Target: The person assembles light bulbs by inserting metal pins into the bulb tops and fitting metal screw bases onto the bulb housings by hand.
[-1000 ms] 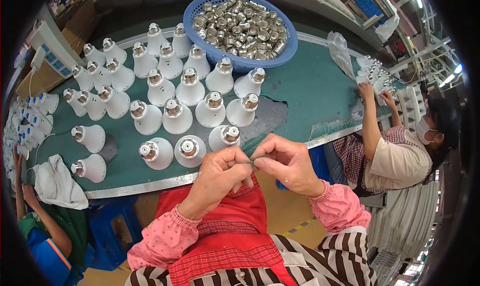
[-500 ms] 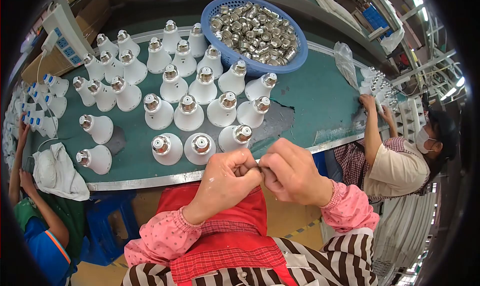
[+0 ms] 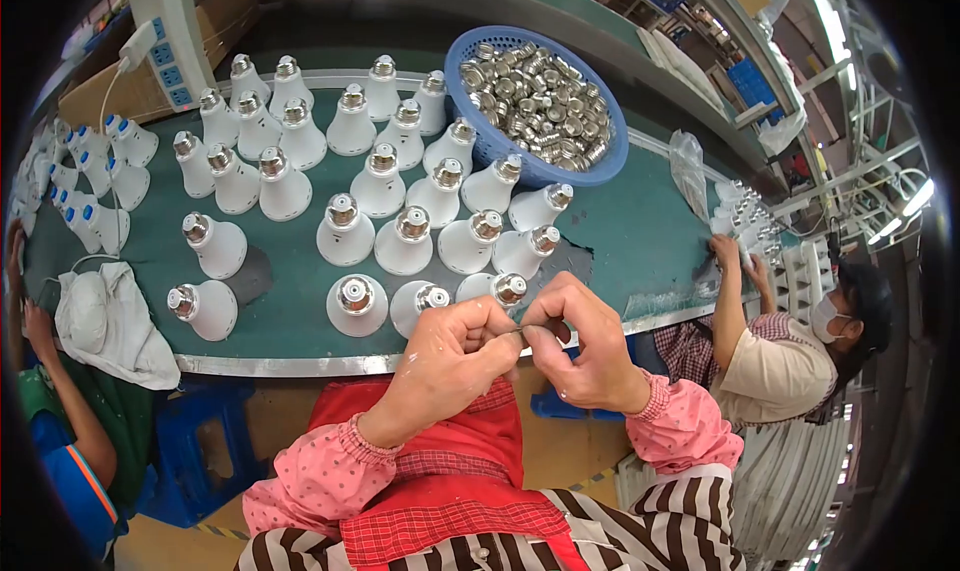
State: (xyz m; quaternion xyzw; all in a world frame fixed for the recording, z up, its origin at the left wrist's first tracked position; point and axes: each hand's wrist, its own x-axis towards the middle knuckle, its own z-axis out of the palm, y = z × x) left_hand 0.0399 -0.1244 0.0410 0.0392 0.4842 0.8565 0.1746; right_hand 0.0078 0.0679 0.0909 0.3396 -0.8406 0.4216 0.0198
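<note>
My left hand (image 3: 455, 356) and my right hand (image 3: 583, 346) meet fingertip to fingertip above the red apron (image 3: 455, 486). Each is closed in a pinch, and a thin dark sliver shows between them, too small to make out. Just beyond the fingers stand white bulb bodies with silver caps, among them one at the table's front edge (image 3: 357, 307) and one partly hidden behind my left hand (image 3: 410, 306). More such bulbs stand in rows farther back. Behind them a blue basket (image 3: 625, 161) holds many loose silver screw caps (image 3: 545, 106).
A green table (image 3: 290, 343) spans the view. At left are a white cloth (image 3: 115, 326), blue-tipped bulbs (image 3: 130, 141), a power strip (image 3: 168, 56) and a person's arm (image 3: 70, 401). A masked co-worker (image 3: 780, 361) sits at right near a plastic bag (image 3: 688, 171). Blue stools stand below.
The view has shifted, so the bulbs and basket appear farther right and lower. My hands stay together, and the fingers of my right hand have changed their pinch.
</note>
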